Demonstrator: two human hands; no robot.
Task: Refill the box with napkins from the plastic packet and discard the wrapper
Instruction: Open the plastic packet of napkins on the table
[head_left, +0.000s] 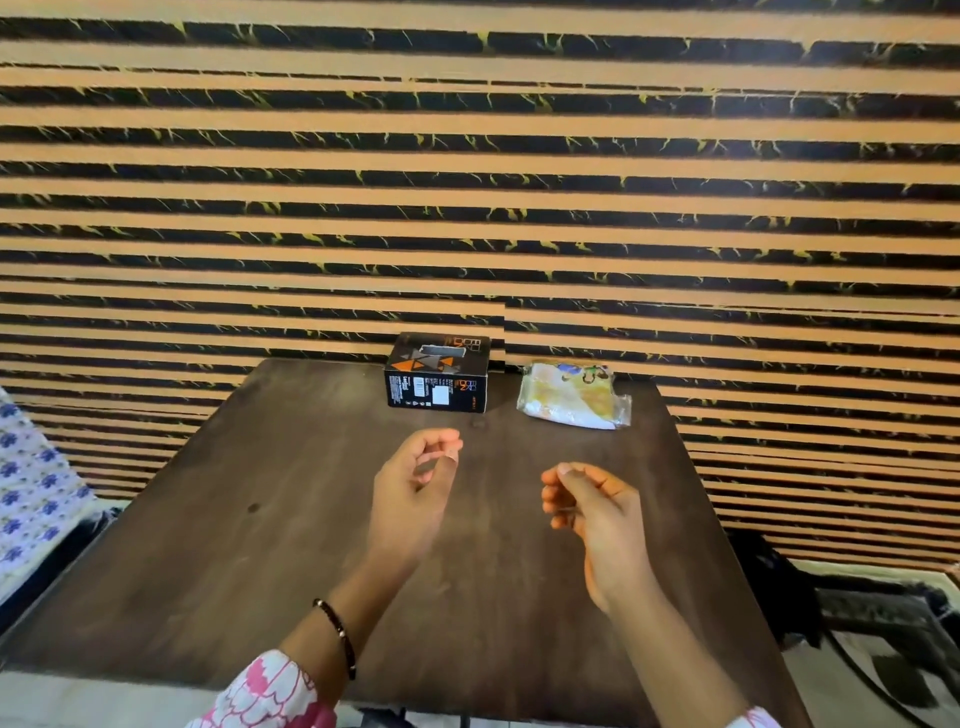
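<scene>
A black box (439, 375) with orange triangles stands at the far edge of the dark wooden table (249, 519), against the wall. To its right lies a clear plastic packet of napkins (571, 397), white and yellow inside. My left hand (415, 480) hovers over the table's middle, short of the box, fingers loosely curled and holding nothing. My right hand (592, 506) hovers beside it, below the packet, fingers also loosely curled and empty. Both hands are apart from box and packet.
A striped orange-and-black wall (467, 182) rises right behind the table. A cloth with blue flowers (31, 483) lies at the left. Dark cables and a patterned rug (883, 634) are on the floor at the right.
</scene>
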